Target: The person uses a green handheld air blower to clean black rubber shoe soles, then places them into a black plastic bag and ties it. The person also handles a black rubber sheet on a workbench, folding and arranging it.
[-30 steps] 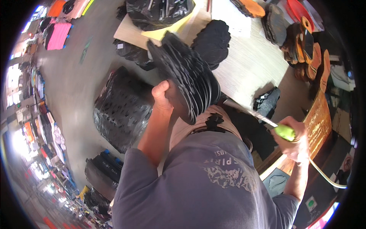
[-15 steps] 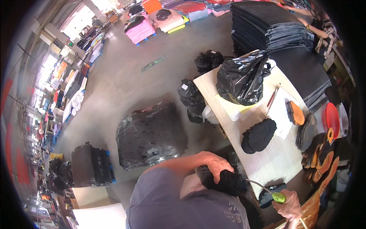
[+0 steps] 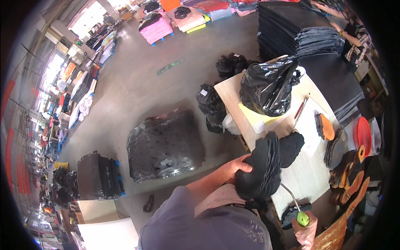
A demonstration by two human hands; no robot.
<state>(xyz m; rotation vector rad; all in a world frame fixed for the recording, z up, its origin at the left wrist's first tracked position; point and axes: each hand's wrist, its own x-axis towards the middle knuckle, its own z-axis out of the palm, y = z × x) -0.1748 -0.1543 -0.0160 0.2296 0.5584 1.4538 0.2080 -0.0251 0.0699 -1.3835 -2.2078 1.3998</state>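
My left hand [image 3: 239,166] grips a thick stack of black sole-shaped pieces [image 3: 259,168] from its left side. The stack stands on edge over the left edge of the pale wooden table [image 3: 304,179], overlapping another pile of black sole-shaped pieces [image 3: 291,148] in this view. Down at the lower right, my right hand [image 3: 305,231] is closed round the green handle of a tool with a thin bent metal shaft [image 3: 290,192]. Under that tool lies a small dark stack [image 3: 287,217] near the table's near end.
A black plastic bag [image 3: 268,85] sits on the table's far part. Orange soles [image 3: 327,127], brown sole patterns [image 3: 354,183] and a red bowl [image 3: 362,132] line the right side. Black sheet stacks [image 3: 164,143] stand on the floor at left. Another person's arm [image 3: 350,37] shows far right.
My left hand has brought the black stack up and rightward from beside my body to the table edge. My right hand, still holding the green-handled tool, has shifted slightly left and down.
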